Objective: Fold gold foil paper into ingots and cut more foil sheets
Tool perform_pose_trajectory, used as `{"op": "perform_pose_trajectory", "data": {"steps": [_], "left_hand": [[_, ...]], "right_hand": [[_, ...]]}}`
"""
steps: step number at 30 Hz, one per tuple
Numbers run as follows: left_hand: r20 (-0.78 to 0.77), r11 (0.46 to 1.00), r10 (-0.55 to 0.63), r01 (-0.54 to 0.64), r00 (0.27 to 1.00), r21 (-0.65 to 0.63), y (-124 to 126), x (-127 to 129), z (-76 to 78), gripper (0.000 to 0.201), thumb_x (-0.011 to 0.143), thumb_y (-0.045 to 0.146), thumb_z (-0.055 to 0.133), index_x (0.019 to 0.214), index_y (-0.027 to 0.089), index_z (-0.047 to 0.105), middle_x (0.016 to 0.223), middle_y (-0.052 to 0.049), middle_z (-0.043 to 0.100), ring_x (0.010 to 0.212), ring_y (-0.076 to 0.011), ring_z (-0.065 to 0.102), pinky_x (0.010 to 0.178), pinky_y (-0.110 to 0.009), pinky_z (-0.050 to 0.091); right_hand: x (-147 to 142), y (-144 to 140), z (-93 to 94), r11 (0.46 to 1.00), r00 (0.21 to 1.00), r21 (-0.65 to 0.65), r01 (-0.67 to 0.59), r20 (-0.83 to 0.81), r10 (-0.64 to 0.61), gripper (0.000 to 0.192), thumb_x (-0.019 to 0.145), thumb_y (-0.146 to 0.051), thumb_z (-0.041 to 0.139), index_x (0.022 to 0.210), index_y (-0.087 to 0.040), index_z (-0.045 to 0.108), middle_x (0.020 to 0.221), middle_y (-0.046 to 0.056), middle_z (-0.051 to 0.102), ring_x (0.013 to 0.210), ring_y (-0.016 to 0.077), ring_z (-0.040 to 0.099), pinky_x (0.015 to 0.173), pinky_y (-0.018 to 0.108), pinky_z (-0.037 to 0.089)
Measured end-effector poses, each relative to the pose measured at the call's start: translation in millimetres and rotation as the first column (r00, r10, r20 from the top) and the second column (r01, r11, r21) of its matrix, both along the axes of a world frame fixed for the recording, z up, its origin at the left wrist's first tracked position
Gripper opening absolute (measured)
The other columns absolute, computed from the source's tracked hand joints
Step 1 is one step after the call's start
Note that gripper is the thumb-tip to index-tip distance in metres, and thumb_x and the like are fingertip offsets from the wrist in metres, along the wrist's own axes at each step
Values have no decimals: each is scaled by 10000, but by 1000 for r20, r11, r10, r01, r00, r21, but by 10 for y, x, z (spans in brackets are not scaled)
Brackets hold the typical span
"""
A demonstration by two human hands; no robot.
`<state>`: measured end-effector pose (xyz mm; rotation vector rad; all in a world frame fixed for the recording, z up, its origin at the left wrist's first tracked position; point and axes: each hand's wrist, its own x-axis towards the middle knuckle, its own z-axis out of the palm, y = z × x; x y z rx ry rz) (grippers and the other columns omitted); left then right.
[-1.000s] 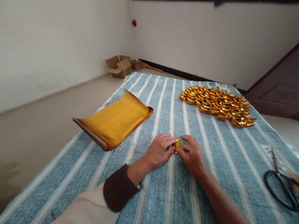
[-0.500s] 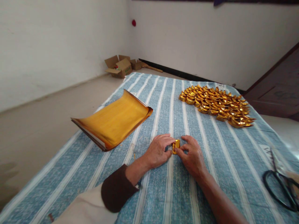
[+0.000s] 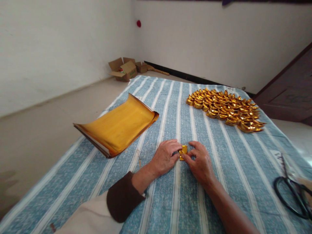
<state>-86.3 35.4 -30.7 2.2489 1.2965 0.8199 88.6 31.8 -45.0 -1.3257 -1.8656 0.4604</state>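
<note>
A small folded piece of gold foil paper [image 3: 183,151] lies on the blue and white striped cloth [image 3: 219,156] in front of me. My left hand [image 3: 165,157] pinches its left side with thumb and fingers. From the right, my right hand [image 3: 200,163] grips the other side. Both hands rest on the cloth. To the left lies a stack of gold foil sheets [image 3: 119,126] with its far edge curled up. A heap of folded gold paper ingots [image 3: 225,109] sits at the back right.
Black-handled scissors [image 3: 291,191] lie at the cloth's right edge. Open cardboard boxes [image 3: 124,69] stand on the floor in the far corner. A dark wooden door [image 3: 290,94] is at the right. Bare floor runs along the left side.
The hands and the foil piece have stayed in nearly the same spot, with only slight finger movement on the piece.
</note>
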Motion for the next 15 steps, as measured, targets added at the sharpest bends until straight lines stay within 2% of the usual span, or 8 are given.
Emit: {"op": "perform_pose_trajectory", "data": {"steps": [15], "left_hand": [[-21, 1000, 1, -1, 1000, 18, 15, 30, 16, 159, 915, 223, 556, 998, 227, 691, 1058, -15, 723, 1111, -218, 609, 1019, -441, 429]], "right_hand": [[-5, 2, 8, 1000, 1000, 2, 4, 18, -4, 257, 819, -324, 634, 591, -217, 584, 1082, 117, 634, 1084, 277, 554, 954, 500, 423]]}}
